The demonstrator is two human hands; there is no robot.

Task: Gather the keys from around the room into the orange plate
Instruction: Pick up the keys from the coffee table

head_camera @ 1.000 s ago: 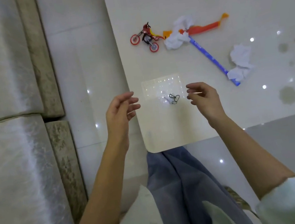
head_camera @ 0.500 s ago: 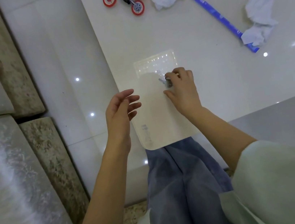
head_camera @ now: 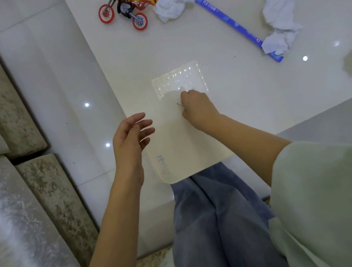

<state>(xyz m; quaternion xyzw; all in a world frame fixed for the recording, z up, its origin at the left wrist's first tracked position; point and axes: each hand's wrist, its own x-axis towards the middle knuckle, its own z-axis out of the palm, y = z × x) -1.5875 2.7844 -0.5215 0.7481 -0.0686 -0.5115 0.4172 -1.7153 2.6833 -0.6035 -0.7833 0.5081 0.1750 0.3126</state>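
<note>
Progress looks early to us. Our right hand is curled shut over the keys near the table's near-left corner (only a thin metal tip pokes out). Our left hand hovers open off the left edge, holding nothing. We see no orange plate, so the carrying and dropping remain.

Lying almost wholly hidden under a closed fist: keys; showing only a thin metal tip, pointing toward ten o'clock.

R hand fisted, knuckles up, L hand open, fingers spread
</note>
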